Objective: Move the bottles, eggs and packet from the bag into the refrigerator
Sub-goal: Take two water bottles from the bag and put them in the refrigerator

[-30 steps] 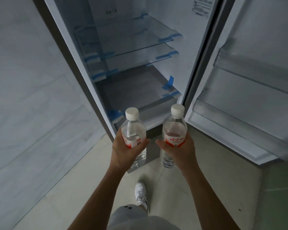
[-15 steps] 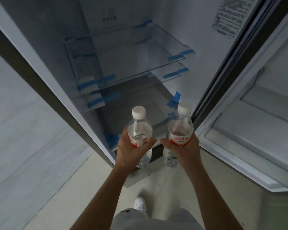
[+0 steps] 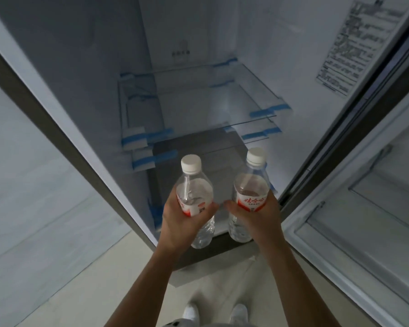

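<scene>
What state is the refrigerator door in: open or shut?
Open: the refrigerator door stands swung out to the right, its inner racks facing the camera, and the glass shelves inside are in plain view.

Left bottle [image 3: 194,187] beside right bottle [image 3: 252,185], before the refrigerator [image 3: 187,31] (door [image 3: 364,208] rightward)

In my left hand [image 3: 180,227] the clear round plastic bottle [image 3: 194,190] has a white cap and a red and white label. The second clear plastic bottle [image 3: 250,182], in my right hand [image 3: 260,218], has the same white cap; its label is white with red characters. The tall white refrigerator [image 3: 85,74] has a dark grey outer edge. Its transparent glass shelves [image 3: 198,105] carry bright blue tape strips [image 3: 159,133]. On the refrigerator's right inner wall, a white paper sticker [image 3: 347,50] has black print. Left of the refrigerator the wall panel [image 3: 33,197] is light grey with faint veins; below the refrigerator the floor tiles [image 3: 92,286] are beige.
</scene>
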### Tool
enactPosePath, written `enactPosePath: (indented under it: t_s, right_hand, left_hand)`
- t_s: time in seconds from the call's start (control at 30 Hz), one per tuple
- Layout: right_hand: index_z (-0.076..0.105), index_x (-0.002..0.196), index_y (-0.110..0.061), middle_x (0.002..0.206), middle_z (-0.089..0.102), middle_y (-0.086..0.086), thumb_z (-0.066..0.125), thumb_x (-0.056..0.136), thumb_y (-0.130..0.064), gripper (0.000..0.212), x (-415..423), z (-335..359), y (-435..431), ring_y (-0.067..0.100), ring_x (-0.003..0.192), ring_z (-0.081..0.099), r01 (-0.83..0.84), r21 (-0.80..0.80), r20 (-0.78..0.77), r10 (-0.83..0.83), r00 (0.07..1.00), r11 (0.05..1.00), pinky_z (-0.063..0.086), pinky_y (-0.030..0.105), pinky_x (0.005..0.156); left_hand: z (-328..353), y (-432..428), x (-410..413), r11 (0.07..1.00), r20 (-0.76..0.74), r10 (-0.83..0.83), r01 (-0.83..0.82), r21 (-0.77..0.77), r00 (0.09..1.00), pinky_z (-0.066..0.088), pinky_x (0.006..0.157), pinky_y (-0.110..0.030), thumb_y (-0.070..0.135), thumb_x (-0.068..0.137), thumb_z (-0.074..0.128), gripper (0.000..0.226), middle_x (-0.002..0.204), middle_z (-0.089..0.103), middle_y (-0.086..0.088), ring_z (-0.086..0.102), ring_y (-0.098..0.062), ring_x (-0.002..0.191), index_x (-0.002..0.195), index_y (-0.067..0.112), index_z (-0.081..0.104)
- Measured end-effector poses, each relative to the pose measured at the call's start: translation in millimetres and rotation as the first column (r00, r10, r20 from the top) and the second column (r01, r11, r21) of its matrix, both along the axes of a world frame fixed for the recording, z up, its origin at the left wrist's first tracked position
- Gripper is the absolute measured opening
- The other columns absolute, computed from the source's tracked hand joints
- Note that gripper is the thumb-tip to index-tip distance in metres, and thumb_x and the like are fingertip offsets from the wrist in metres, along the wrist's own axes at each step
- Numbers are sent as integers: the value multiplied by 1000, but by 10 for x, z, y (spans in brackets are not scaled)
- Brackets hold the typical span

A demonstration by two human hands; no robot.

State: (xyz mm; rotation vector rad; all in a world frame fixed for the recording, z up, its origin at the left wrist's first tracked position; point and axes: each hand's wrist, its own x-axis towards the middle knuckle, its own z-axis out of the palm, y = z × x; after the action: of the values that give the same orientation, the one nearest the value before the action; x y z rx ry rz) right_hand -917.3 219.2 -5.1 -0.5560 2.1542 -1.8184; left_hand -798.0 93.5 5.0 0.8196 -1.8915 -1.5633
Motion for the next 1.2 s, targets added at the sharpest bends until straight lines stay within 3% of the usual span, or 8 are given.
enactPosePath:
  t_s: [0.13, 0.37, 0.5, 0.63, 0.73, 0.9, 1.07, 1.2]
  right_hand:
    - [50, 101, -39, 95, 62, -24, 89, 66, -16, 57, -113, 313, -115, -20, 85, 61, -44, -42, -43, 43, 998, 998, 45, 0, 66]
    - [58, 121, -19, 100, 71, -8, 89, 67, -18, 63, -338, 1009, -315, -2, 87, 68, -121, -181, -123, 99, 987, 976, 53, 8, 71]
    - [62, 109, -18, 87, 72, -6, 88, 68, -10, 49, -485, 1433, -439, 3, 77, 70, -173, -273, -201, 120, 972, 946, 53, 12, 64]
    - [62, 106, -19, 87, 72, -3, 88, 69, -13, 46, -685, 1741, -688, 8, 78, 71, -212, -299, -286, 125, 950, 930, 57, 19, 67]
    - [63, 106, -16, 87, 72, 1, 89, 69, -17, 45, -867, 1791, -918, 12, 77, 71, -215, -283, -297, 127, 946, 935, 60, 28, 70]
    - [62, 101, -23, 84, 71, -3, 89, 67, -18, 44, -1125, 1681, -1221, 8, 74, 70, -184, -271, -270, 109, 957, 945, 59, 29, 69]
    - [62, 105, -23, 88, 72, -2, 90, 66, -20, 48, -1315, 1536, -1425, 10, 78, 71, -173, -241, -244, 113, 963, 955, 61, 37, 74]
    - [62, 108, -21, 91, 73, -1, 90, 66, -21, 51, -1392, 1459, -1578, 13, 82, 72, -177, -233, -219, 126, 968, 956, 61, 44, 79]
  left_hand:
    - [314, 23, -83, 998, -81, -7, 1, -70, 997, 58, 74, -18, 48, 63, 79, 60, 93, 68, 12, 68, -5, 91, 113, 28, 54]
    - [996, -190, -173, 986, -256, 18, -60, -157, 966, 61, 79, -44, 45, 67, 81, 60, 90, 70, -7, 71, -25, 85, 108, 6, 60]
    - [1340, -381, -230, 974, -330, 10, -85, -212, 944, 60, 78, -41, 37, 71, 81, 55, 90, 70, -8, 70, -27, 85, 108, 3, 61]
    - [1576, -604, -395, 962, -368, 1, -101, -253, 930, 57, 74, -33, 34, 72, 82, 56, 90, 69, -12, 70, -25, 82, 107, -3, 58]
    - [1606, -790, -580, 967, -361, -10, -83, -242, 933, 57, 75, -34, 35, 69, 83, 58, 91, 70, -12, 70, -24, 84, 108, 0, 60]
    - [1490, -1043, -876, 982, -326, 34, -93, -166, 945, 60, 80, -41, 36, 64, 85, 56, 94, 73, -9, 71, -25, 89, 107, 8, 63]
    - [1482, -1235, -1067, 980, -288, 67, -117, -160, 955, 58, 73, -26, 25, 72, 87, 48, 97, 73, -9, 72, -21, 91, 110, 7, 63]
    - [1462, -1345, -1180, 976, -260, 70, -120, -180, 963, 59, 77, -29, 18, 74, 86, 44, 99, 74, -5, 72, -17, 92, 111, 11, 64]
